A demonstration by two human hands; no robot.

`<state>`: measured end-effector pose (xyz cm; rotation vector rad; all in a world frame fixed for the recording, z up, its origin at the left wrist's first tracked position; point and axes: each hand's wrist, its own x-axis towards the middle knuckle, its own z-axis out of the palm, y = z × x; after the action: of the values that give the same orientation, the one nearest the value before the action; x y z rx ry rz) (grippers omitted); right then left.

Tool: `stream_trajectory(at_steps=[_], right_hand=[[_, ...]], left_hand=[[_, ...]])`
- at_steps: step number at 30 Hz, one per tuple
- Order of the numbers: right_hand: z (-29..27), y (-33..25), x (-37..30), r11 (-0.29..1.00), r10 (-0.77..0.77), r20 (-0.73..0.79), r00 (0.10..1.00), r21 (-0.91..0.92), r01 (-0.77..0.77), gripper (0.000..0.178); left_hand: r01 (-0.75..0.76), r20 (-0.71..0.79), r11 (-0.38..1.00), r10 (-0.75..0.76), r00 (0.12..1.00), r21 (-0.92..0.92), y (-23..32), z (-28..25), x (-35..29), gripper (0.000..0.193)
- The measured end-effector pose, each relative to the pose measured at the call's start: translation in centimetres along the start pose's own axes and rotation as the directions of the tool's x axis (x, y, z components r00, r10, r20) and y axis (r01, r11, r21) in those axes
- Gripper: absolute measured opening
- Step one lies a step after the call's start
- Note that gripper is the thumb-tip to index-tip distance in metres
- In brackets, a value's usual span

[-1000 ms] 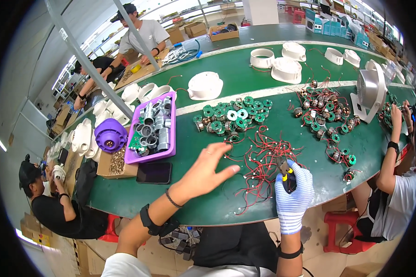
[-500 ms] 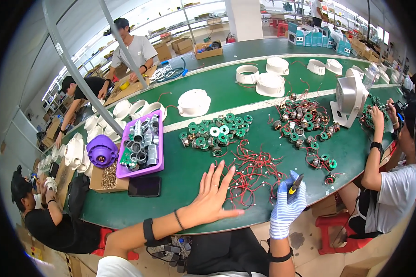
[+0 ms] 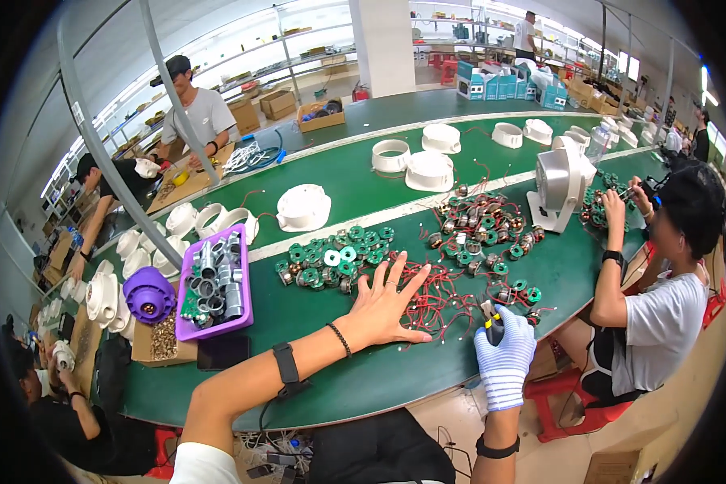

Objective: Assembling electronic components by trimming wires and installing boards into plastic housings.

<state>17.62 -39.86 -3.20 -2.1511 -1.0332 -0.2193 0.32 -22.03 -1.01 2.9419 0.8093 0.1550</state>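
My left hand [image 3: 385, 310], bare and spread flat with fingers apart, lies at the left side of a loose heap of red wires [image 3: 442, 300] on the green table. It covers part of that heap. On my right hand [image 3: 506, 355] is a blue-and-white striped glove. Its fingers are closed round pliers [image 3: 492, 324] with black and yellow handles, their tips toward the heap's near right edge. Beyond my left hand sits a pile of small motors with green circuit boards [image 3: 331, 260]. Another pile of motors with red wires [image 3: 480, 230] lies farther right.
At left stand a purple bin [image 3: 238, 316] of metal cylinders, a purple housing [image 3: 148, 295] and a cardboard box [image 3: 142, 343] of small brass-coloured parts. White housings [image 3: 303, 207] line the table's middle. A grey-white fan-like unit [image 3: 558, 177] stands right, near a co-worker [image 3: 661, 298] handling parts.
The view has swung right, so the table's things sit farther left. My left hand has slid onto the wires. My right hand has shifted right, and the pliers now point away from me.
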Motion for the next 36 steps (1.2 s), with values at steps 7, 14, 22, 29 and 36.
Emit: stream_trajectory(at_steps=[7, 14, 22, 29, 36], right_hand=[[2.4, -2.8, 0.6, 0.999, -0.037, 0.063, 0.997, 0.002, 0.037, 0.046], [3.1, -5.4, 1.3, 0.963, -0.216, 0.3, 0.929, 0.221, 0.152, 0.044], [1.6, -3.9, 1.5, 0.88, -0.13, 0.023, 0.991, 0.463, 0.104, 0.044], [2.5, -1.4, 2.2, 0.999, -0.009, 0.083, 0.997, -0.042, 0.013, 0.044], [4.1, -1.1, 1.9, 0.986, -0.165, 0.041, 0.985, -0.018, 0.166, 0.037]], left_hand=[[-0.079, 0.06, 0.997, 0.08, 0.995, -0.017, -1.5, 1.4, 3.4, 0.134], [-0.242, -0.112, 0.924, 0.218, 0.97, -0.296, -0.9, 1.6, 1.2, 0.088], [-0.214, -0.158, 0.91, 0.168, 0.973, -0.355, -1.9, 1.4, -1.6, 0.032], [-0.169, -0.222, 0.836, 0.058, 0.973, -0.523, -1.5, -3.8, -7.7, 0.026], [0.092, -0.189, 0.927, -0.17, 0.967, -0.364, -6.0, -3.4, -12.4, 0.029]])
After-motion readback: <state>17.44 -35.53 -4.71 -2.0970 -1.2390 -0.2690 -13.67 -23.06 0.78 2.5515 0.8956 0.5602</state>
